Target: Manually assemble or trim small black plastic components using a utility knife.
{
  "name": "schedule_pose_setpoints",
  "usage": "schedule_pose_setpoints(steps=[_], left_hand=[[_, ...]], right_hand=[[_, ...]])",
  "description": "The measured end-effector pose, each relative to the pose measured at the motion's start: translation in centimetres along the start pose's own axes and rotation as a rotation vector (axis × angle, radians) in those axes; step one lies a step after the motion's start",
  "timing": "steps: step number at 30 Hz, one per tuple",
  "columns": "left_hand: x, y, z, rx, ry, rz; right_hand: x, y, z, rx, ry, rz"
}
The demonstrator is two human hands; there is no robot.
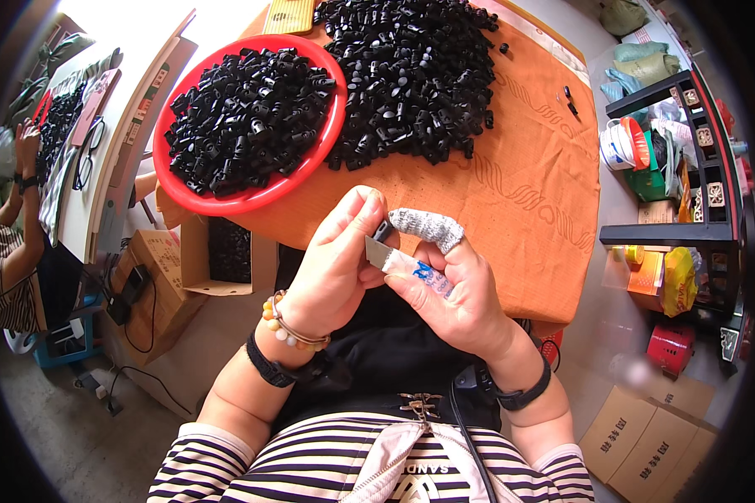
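Note:
Between the thumb and fingers of my left hand (335, 256) is a small black plastic piece (382, 230). My right hand (466, 298) grips a flat metal blade (378, 253), its rear part wrapped in white material with blue marks. The blade's bare end lies against or very close to the black piece; which of the two I cannot tell. A grey knitted finger sleeve (428, 228) covers my right index finger. Beyond my left hand stands a red round basin (341, 109) full of similar black pieces. A large loose heap of black pieces (411, 80) lies beside it.
An orange cloth (537, 180) covers the table. A few small pieces (571, 104) lie at its right. Cardboard boxes (161, 281) stand at lower left, a black shelf rack (667, 235) at right. Another person's arm (27, 201) shows at far left.

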State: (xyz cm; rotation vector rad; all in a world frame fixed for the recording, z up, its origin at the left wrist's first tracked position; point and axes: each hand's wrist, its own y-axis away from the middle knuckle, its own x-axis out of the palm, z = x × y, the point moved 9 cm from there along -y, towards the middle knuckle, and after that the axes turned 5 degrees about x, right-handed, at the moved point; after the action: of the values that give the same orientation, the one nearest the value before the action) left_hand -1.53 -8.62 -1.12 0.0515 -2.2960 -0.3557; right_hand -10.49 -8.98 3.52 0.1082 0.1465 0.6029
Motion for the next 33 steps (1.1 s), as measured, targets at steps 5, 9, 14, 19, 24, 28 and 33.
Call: schedule_pose_setpoints(steps=[5, 9, 14, 19, 24, 28, 33], left_hand=[[-0.3, 0.1, 0.0, 0.01, -0.016, -0.014], [-0.3, 0.1, 0.4, -0.009, 0.009, 0.014], [-0.4, 0.1, 0.5, -0.036, 0.034, 0.001], [-0.5, 0.2, 0.6, -0.065, 0.035, -0.028], [-1.0, 0.0, -0.7, 0.024, 0.05, -0.014], [-3.8, 0.1, -3.9, 0.283, -0.009, -0.182], [-6.9, 0.6, -10.1, 0.586, -0.035, -0.26]], right_hand=[[0.0, -0.2, 0.3, -0.038, -0.033, 0.0], [-0.1, -0.2, 0.2, -0.05, -0.113, 0.003], [-0.3, -0.3, 0.2, -0.018, -0.109, -0.009], [-0.8, -0.4, -0.4, -0.029, -0.155, -0.046], [-1.6, -0.5, -0.8, -0.018, -0.277, -0.165], [-2.3, -0.5, -2.0, 0.025, -0.24, -0.188], [-2.5, -0.6, -2.6, 0.04, -0.258, -0.208]])
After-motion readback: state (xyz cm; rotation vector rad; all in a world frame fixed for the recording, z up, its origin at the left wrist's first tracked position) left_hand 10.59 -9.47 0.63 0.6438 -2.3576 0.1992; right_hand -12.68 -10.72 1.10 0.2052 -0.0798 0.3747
